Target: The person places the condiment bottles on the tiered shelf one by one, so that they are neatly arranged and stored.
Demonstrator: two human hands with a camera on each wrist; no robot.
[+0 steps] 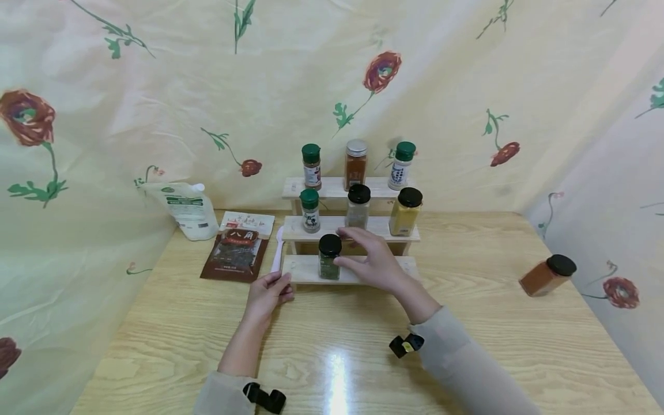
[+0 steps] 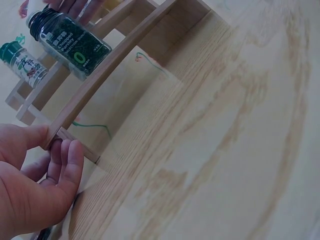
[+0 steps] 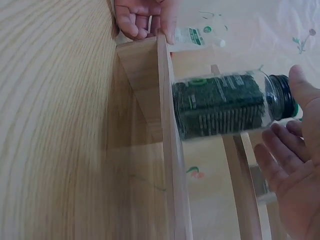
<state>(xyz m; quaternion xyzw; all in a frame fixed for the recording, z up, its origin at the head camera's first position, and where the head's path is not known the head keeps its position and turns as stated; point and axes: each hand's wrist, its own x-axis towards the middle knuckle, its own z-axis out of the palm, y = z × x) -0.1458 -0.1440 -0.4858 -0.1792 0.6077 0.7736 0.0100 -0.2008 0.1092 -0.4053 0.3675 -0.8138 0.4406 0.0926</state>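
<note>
A three-tier wooden spice rack (image 1: 302, 271) stands at the back of the table. My left hand (image 1: 266, 298) pinches the left end of its lowest tier, thumb on top and fingers below, as the left wrist view shows. On that tier a black-capped glass jar of green dried herb (image 1: 329, 266) stands upright. My right hand (image 1: 377, 264) is just right of this jar, fingers spread and loosely bent. In the right wrist view its thumb is at the cap (image 3: 285, 97), while the other fingers are apart from the jar; whether the thumb touches is hard to tell.
Green-capped, black-capped and silver-capped spice jars stand on the upper tiers, among them a yellow one (image 1: 406, 214). Left of the rack are a pale spoon (image 1: 278, 249), a brown pouch (image 1: 240, 248) and a white spouted pouch (image 1: 191, 213). A reddish-brown jar (image 1: 542, 279) is far right.
</note>
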